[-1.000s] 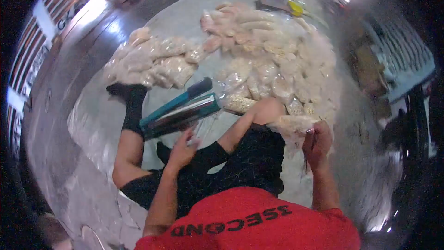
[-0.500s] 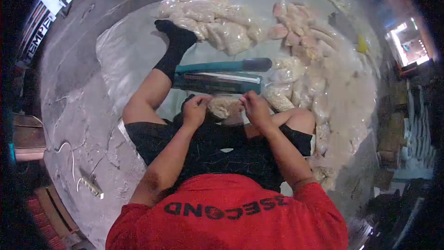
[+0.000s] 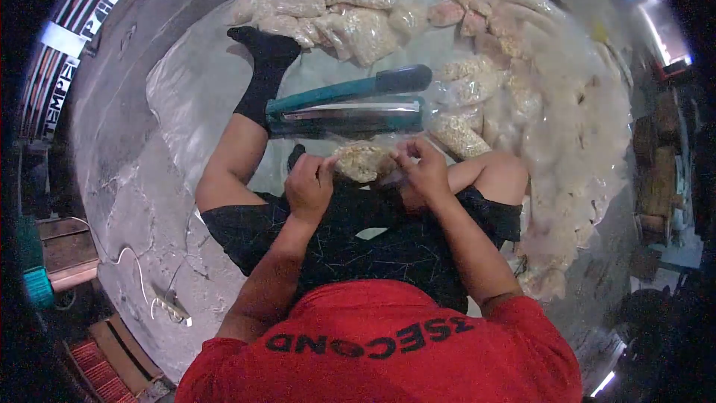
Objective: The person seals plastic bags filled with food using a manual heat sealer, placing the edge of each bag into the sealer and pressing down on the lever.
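Between my hands is a clear plastic bag [image 3: 362,163] with pale, crumbly contents, above my lap. My left hand [image 3: 309,183] pinches the bag's left side, its fingers closed. At the opposite side, my right hand [image 3: 424,170] has closed fingers on the plastic edge. Just beyond the bag lies a teal impulse bag sealer [image 3: 347,118] with its lever raised, a dark grip at the lever's right end. A pale strip runs along the sealer's base. Neither hand touches the sealer.
Filled clear bags [image 3: 328,4] are heaped beyond my outstretched foot. More filled bags [image 3: 514,82] spread down the right side of the pale floor sheet [image 3: 190,82]. A power strip [image 3: 173,309] with a cord lies on the cracked floor at left.
The bag stays between both hands, which have shifted slightly apart. The head view has also moved a little, so the sealer and heaped bags appear higher.
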### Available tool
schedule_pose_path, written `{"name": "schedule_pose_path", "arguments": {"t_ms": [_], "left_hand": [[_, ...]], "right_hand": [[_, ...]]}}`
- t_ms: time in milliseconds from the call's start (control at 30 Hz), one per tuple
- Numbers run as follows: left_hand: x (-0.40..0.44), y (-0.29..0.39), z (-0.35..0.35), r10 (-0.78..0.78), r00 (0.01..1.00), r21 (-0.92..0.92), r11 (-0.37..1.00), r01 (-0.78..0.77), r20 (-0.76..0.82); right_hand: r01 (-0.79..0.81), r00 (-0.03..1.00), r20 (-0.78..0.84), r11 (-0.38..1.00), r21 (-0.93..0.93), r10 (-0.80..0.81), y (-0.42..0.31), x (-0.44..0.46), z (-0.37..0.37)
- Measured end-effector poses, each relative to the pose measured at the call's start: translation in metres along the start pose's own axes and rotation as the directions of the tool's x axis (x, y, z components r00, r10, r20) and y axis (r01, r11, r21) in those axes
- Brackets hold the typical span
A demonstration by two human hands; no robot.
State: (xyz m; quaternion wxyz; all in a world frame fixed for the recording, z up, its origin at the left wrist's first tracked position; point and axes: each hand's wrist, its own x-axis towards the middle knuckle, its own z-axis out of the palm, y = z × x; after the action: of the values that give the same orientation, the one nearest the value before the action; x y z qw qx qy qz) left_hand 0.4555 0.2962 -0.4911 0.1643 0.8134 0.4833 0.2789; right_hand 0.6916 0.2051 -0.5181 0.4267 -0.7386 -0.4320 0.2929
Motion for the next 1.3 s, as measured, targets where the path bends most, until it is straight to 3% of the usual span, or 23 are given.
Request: {"name": "schedule_pose_path", "arguments": {"t_ms": [67,133,167,200,233,300,367,433,600,667,700,767,800,833,867,933,967,1067,1133,1167,1200,1233,1300], "left_hand": [[-0.007,-0.003,0.015,-0.056,0.998,-0.369,0.928,0.046,-0.017],[-0.007,-0.004,0.028,0.001,1.000,-0.296,0.955,-0.003,-0.006],[-0.005,-0.007,0.034,0.035,0.999,-0.259,0.965,-0.034,-0.001],[-0.002,-0.010,0.038,0.068,0.998,-0.223,0.973,-0.066,0.004],[0.003,-0.015,0.040,0.041,0.999,-0.309,0.950,-0.030,0.030],[0.000,-0.020,0.044,0.017,0.998,-0.391,0.920,0.009,0.062],[-0.003,-0.003,0.027,-0.367,0.899,-0.539,0.720,0.437,0.239],[-0.012,-0.012,0.032,-0.363,0.916,-0.630,0.675,0.384,0.169],[-0.009,-0.032,0.036,-0.424,0.905,-0.760,0.576,0.301,0.037],[0.000,-0.037,0.026,-0.298,0.932,-0.624,0.693,0.361,0.208],[0.002,-0.046,0.028,-0.292,0.935,-0.629,0.693,0.352,0.201],[0.007,-0.058,0.039,-0.030,0.996,-0.489,0.870,0.069,0.089],[0.009,-0.057,0.039,-0.019,0.996,-0.497,0.866,0.059,0.084],[0.011,-0.044,0.028,-0.179,0.965,-0.593,0.762,0.258,0.190],[0.009,-0.036,0.022,-0.315,0.894,-0.652,0.613,0.447,0.317],[0.003,-0.035,0.021,-0.360,0.884,-0.634,0.617,0.466,0.300],[0.007,-0.034,0.019,-0.409,0.872,-0.613,0.626,0.482,0.269],[0.011,-0.034,0.005,-0.457,0.815,-0.640,0.515,0.570,0.357],[0.009,-0.039,0.013,-0.484,0.810,-0.686,0.466,0.559,0.331],[0.010,-0.043,0.015,-0.495,0.790,-0.644,0.481,0.595,0.362],[0.010,-0.047,0.015,-0.507,0.769,-0.597,0.496,0.630,0.390],[0.010,-0.051,0.017,-0.425,0.825,-0.616,0.552,0.562,0.372],[0.013,-0.048,0.016,-0.352,0.866,-0.621,0.604,0.500,0.354]], "right_hand": [[0.066,0.997,0.034,0.998,0.001,-0.066,0.007,0.005,0.003],[0.445,0.896,-0.047,0.892,0.075,-0.443,0.009,0.016,0.008],[0.444,0.896,-0.047,0.893,0.077,-0.441,0.007,0.014,0.010],[0.233,0.970,0.013,0.940,0.248,-0.244,0.005,0.012,0.010],[0.002,0.993,0.105,0.918,0.396,-0.047,0.002,0.012,0.010],[-0.004,1.000,0.030,0.937,0.348,-0.007,0.002,0.013,0.007],[-0.016,0.999,-0.038,0.954,0.300,0.028,-0.008,0.014,0.000],[-0.177,0.984,0.057,0.972,0.152,0.170,-0.021,0.012,-0.013],[-0.109,0.994,0.023,0.930,0.352,0.108,0.009,0.014,0.005],[-0.093,0.996,0.036,0.908,0.409,0.086,0.006,0.016,0.009],[-0.040,0.998,0.057,0.941,0.335,0.022,0.003,0.017,0.009],[0.026,0.996,0.073,0.967,0.253,-0.046,0.000,0.013,0.015],[0.016,1.000,-0.009,0.915,0.404,-0.013,-0.002,0.008,0.025],[0.019,0.996,-0.086,0.837,0.547,0.034,0.001,0.006,0.031],[0.023,0.994,-0.099,0.840,0.541,0.036,0.005,0.006,0.029],[-0.069,0.997,0.045,0.886,0.458,0.055,0.014,0.008,0.024],[-0.067,0.998,0.035,0.914,0.399,0.058,0.014,0.012,0.022],[-0.102,0.993,0.108,0.857,0.505,0.055,0.015,0.029,0.019],[-0.137,0.986,0.140,0.908,0.396,0.088,0.016,0.044,0.009],[0.132,0.979,-0.160,0.991,0.019,-0.127,0.014,0.049,0.003],[0.266,0.845,-0.335,0.870,-0.415,-0.418,0.013,0.054,-0.002],[0.260,0.842,-0.343,0.870,-0.419,-0.417,0.016,0.061,-0.011],[-0.002,0.994,-0.098,0.916,-0.400,-0.041,0.027,0.075,-0.032]]}}
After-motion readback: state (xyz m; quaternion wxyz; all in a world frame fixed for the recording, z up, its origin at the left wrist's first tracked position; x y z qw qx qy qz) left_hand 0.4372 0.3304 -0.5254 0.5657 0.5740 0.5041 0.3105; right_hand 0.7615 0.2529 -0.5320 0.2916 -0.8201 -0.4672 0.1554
